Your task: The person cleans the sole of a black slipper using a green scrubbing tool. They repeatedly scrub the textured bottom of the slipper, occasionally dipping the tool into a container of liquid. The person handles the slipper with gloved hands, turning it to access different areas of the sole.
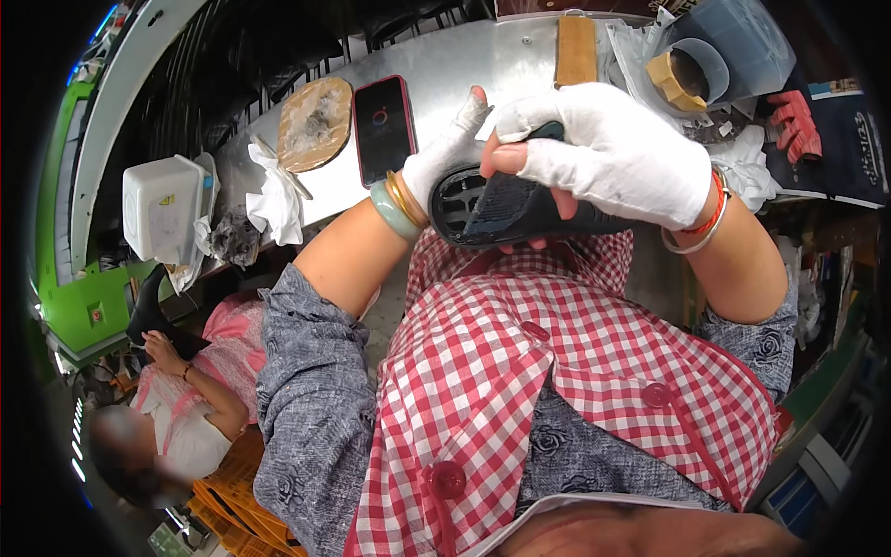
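Note:
A black shoe sole (497,209) with an open grid at its heel end is held in front of my chest. My left hand (444,160), in a white glove with the thumb tip bare, is closed around the heel end; fingertips show beneath the sole's near edge. Over the sole bends my right hand (608,153), in a white glove with bare fingertips. Its thumb and finger are pressed together above the inner surface. A small white bit shows by those tips, too small to name. The far part of the sole is hidden behind my right hand.
A phone (384,130), a stained cardboard piece (316,123) and crumpled white cloth (276,200) lie on the metal table (455,58). A white box (163,206) stands left. Right are a clear plastic tub (742,42) and a red glove (795,127). Another person (190,408) sits lower left.

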Action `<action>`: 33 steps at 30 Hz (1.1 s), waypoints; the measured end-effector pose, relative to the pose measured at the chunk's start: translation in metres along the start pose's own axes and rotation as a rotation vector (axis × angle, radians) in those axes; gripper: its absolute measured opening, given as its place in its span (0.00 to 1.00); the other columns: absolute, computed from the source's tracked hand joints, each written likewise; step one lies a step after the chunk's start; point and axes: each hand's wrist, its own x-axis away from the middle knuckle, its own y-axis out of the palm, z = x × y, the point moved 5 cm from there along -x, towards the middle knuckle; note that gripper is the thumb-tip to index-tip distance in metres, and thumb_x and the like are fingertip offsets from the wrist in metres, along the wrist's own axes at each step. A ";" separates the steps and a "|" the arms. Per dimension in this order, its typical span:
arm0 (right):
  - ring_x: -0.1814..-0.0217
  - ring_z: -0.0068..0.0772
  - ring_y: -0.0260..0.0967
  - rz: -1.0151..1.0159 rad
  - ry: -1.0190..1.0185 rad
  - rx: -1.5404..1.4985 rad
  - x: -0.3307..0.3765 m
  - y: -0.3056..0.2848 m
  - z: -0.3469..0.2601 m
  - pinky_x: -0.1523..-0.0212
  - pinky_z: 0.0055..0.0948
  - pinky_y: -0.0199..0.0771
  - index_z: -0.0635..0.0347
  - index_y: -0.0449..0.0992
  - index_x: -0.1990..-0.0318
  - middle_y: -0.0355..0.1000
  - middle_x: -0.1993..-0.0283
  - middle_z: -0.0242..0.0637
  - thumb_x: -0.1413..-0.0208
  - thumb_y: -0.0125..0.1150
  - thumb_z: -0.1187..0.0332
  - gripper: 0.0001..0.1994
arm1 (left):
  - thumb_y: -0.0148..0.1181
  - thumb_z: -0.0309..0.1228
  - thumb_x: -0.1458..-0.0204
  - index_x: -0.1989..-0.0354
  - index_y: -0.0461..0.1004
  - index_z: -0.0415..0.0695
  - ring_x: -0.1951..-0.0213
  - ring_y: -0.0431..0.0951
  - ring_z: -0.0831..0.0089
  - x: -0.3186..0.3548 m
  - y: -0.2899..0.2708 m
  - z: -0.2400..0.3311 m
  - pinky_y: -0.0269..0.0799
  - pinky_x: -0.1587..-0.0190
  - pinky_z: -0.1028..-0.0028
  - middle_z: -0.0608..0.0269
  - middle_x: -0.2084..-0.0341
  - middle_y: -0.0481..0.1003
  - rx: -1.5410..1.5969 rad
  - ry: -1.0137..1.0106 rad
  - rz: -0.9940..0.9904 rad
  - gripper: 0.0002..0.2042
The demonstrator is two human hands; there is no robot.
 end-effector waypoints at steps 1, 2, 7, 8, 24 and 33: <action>0.84 0.16 0.61 -0.007 0.004 -0.015 0.001 -0.002 0.002 0.78 0.17 0.61 0.62 0.75 0.64 0.71 0.70 0.31 0.43 0.54 0.63 0.11 | 0.34 0.66 0.50 0.40 0.56 0.40 0.54 0.74 0.59 0.000 0.002 0.002 0.75 0.56 0.65 0.44 0.52 0.68 0.058 0.009 0.077 0.42; 0.83 0.16 0.61 -0.014 0.009 -0.030 0.002 -0.005 0.005 0.78 0.17 0.61 0.62 0.75 0.64 0.71 0.70 0.31 0.44 0.54 0.63 0.11 | 0.36 0.64 0.48 0.40 0.58 0.40 0.54 0.74 0.60 0.000 0.001 0.003 0.74 0.56 0.66 0.44 0.53 0.69 0.117 0.017 0.153 0.39; 0.81 0.17 0.63 -0.013 0.031 -0.061 0.021 -0.023 0.031 0.75 0.17 0.64 0.61 0.76 0.63 0.74 0.65 0.30 0.44 0.55 0.63 0.11 | 0.42 0.73 0.60 0.38 0.53 0.38 0.42 0.61 0.60 -0.003 -0.002 -0.003 0.65 0.45 0.62 0.46 0.41 0.57 0.017 -0.022 -0.021 0.51; 0.81 0.17 0.62 0.019 0.047 -0.100 0.028 -0.025 0.036 0.75 0.17 0.62 0.63 0.76 0.64 0.73 0.68 0.30 0.45 0.56 0.63 0.11 | 0.42 0.74 0.62 0.38 0.52 0.35 0.40 0.59 0.60 -0.001 0.000 -0.006 0.61 0.42 0.62 0.46 0.39 0.54 0.085 -0.113 -0.079 0.54; 0.78 0.12 0.66 1.248 -0.094 0.092 0.143 -0.158 0.079 0.79 0.13 0.58 0.55 0.77 0.60 0.73 0.69 0.23 0.41 0.53 0.58 0.13 | 0.53 0.30 0.50 0.38 0.54 0.40 0.39 0.58 0.57 0.034 -0.027 0.056 0.47 0.36 0.51 0.52 0.41 0.60 0.425 0.576 -0.066 0.29; 0.77 0.13 0.67 1.191 0.077 0.080 0.135 -0.169 0.115 0.76 0.15 0.62 0.56 0.78 0.62 0.72 0.71 0.25 0.43 0.53 0.57 0.14 | 0.32 0.58 0.44 0.40 0.60 0.54 0.46 0.66 0.49 0.049 -0.009 -0.054 0.71 0.63 0.63 0.59 0.47 0.66 0.547 0.257 0.376 0.29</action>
